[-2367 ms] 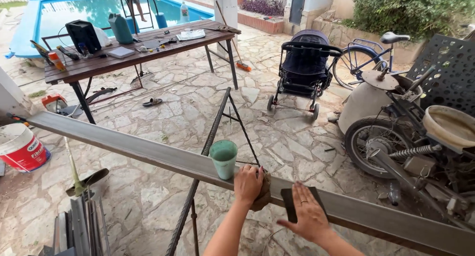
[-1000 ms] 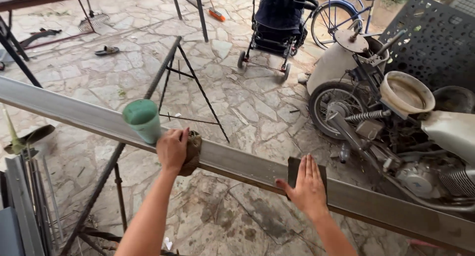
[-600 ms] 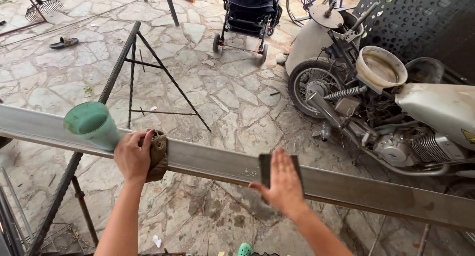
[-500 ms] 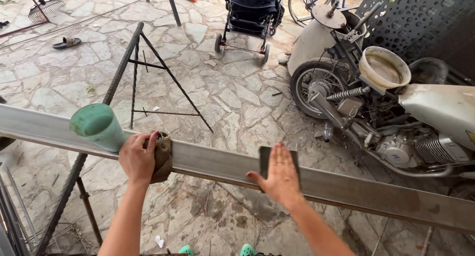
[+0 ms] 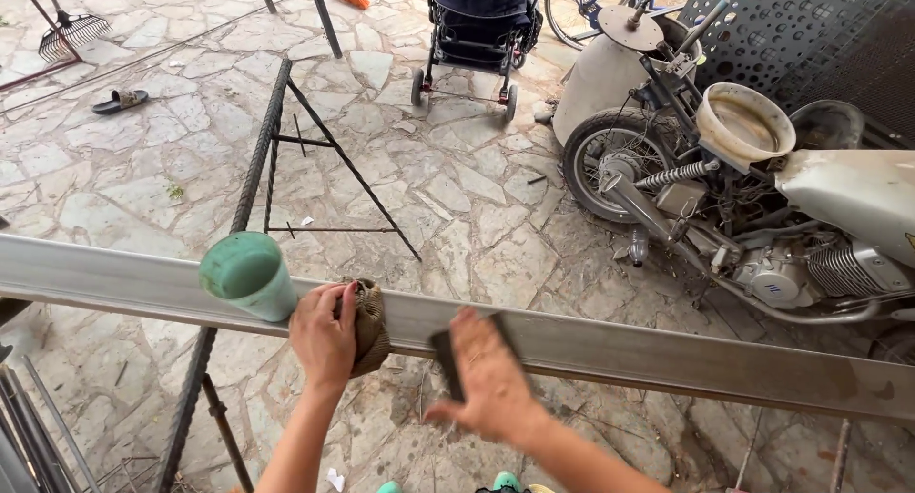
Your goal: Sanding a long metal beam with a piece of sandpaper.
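A long grey metal beam (image 5: 667, 359) lies across a rebar trestle (image 5: 257, 159) and runs from left to right. My left hand (image 5: 324, 336) presses a brown rag (image 5: 370, 323) against the beam. A green plastic cup (image 5: 250, 276) stands on the beam just left of that hand. My right hand (image 5: 491, 379) lies flat on a dark rectangular sanding block (image 5: 444, 359) against the beam's near face; the hand is motion-blurred and covers most of the block.
An old motorcycle (image 5: 753, 207) with a white tank stands close behind the beam at right. Farther back are a dark stroller (image 5: 477, 21), a perforated metal panel (image 5: 820, 35), a rake (image 5: 67, 35) and a sandal (image 5: 119, 99) on stone paving.
The view has tilted downward and closer to the beam. My right hand with the block has slid left along the beam toward my left hand, which keeps the rag by the cup.
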